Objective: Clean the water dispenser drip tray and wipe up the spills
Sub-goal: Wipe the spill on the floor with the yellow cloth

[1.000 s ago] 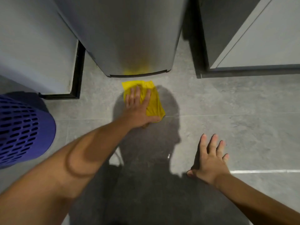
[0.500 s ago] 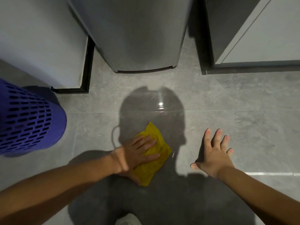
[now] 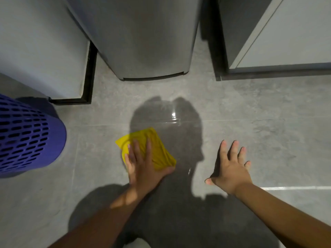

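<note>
Grey stone-look floor tiles (image 3: 250,108) fill the frame, with a wet glossy patch (image 3: 173,116) near centre. At upper centre stands the brushed-metal water dispenser base (image 3: 143,42), between a pale cabinet (image 3: 35,42) at upper left and a grey cabinet (image 3: 286,33) at upper right. A purple perforated plastic basket (image 3: 26,135) sits at the left edge. The yellow cleaning cloth (image 3: 157,149) lies flat on the floor at centre, the left hand (image 3: 143,167) pressed on it, fingers extended. The right hand (image 3: 231,169), fingers spread and empty, rests at lower right, apart from the cloth.
</note>
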